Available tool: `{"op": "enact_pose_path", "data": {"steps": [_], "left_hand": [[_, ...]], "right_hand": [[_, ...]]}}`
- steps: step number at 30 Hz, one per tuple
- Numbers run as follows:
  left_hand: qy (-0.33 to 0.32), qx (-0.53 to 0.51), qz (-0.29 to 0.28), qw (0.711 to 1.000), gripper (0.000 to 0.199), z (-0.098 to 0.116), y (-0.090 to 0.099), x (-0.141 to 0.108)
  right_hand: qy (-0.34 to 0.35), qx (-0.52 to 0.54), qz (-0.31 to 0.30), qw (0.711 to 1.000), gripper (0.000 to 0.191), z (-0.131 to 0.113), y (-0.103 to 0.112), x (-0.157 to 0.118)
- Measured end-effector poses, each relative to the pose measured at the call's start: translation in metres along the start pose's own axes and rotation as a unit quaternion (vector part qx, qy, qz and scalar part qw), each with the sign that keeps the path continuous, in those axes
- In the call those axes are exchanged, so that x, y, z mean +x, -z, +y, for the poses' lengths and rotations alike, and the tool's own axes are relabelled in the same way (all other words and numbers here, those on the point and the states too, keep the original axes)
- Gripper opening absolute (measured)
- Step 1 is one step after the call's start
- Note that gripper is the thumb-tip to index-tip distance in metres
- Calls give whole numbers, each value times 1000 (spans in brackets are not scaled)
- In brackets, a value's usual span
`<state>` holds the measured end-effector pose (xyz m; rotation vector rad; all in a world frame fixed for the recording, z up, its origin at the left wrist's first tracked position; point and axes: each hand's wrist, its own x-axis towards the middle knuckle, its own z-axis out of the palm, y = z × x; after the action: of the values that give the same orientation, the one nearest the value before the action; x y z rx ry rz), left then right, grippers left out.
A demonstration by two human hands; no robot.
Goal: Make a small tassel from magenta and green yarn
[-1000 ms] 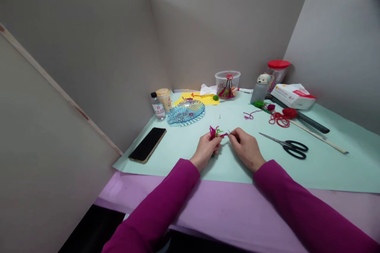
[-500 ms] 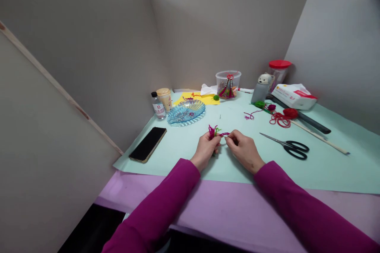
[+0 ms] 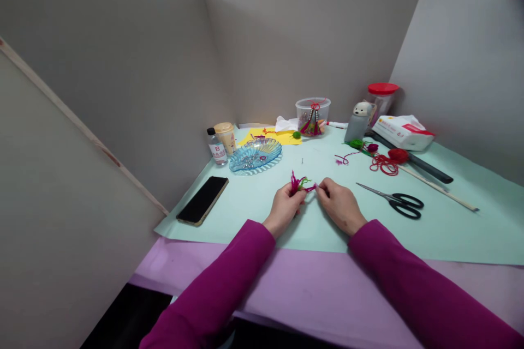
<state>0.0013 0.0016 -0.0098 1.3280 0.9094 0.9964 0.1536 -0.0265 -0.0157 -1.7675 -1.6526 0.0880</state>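
Observation:
A small bunch of magenta and green yarn (image 3: 301, 181) sticks up from my left hand (image 3: 285, 204), whose thumb and fingers pinch it. One magenta strand stretches to the right, and my right hand (image 3: 338, 203) has its end between thumb and finger. Both hands are held just over the pale green table covering (image 3: 245, 196), a short gap apart. To the right of my right hand lie scissors (image 3: 395, 198) with black handles, blades pointing left. The lower part of the bunch is hidden by my left fingers.
A phone (image 3: 203, 200) lies at left. Behind stand a blue glass dish (image 3: 256, 166) with beads, a small bottle (image 3: 216, 148), a cup (image 3: 225, 136) and a clear tub (image 3: 302, 114). Red yarn (image 3: 385, 165), a stick (image 3: 446, 192) and a tissue pack (image 3: 403, 132) lie at right.
My right hand has shifted slightly right, and the strand between the hands now shows its frayed end. The strands above my left hand have spread a little. The view has shifted slightly.

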Motion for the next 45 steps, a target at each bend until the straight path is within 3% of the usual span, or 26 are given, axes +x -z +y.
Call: {"op": "enact_pose_path", "data": {"steps": [5,8,10,15,21,36,45], "left_hand": [[23,-45,-7,999,14,4,4,-2],[29,-47,2,998,14,5,4,-2],[27,-48,6,998,14,3,4,0],[20,-54,8,998,11,2,1,4],[29,-43,10,999,5,4,-1,3],[10,-20,-9,1000,19,3,0,1],[-3,-19,-22,1000,15,4,-3,1]], "right_hand": [[-99,-3,115,989,16,20,8,12],[-90,73,164,980,17,14,12,12],[-49,122,146,981,18,3,12,7],[68,156,24,985,16,-19,3,-8],[92,118,-5,989,15,-17,-4,-10],[85,53,-10,995,15,-14,-6,-9],[121,-58,66,989,16,-15,-9,-12]]}}
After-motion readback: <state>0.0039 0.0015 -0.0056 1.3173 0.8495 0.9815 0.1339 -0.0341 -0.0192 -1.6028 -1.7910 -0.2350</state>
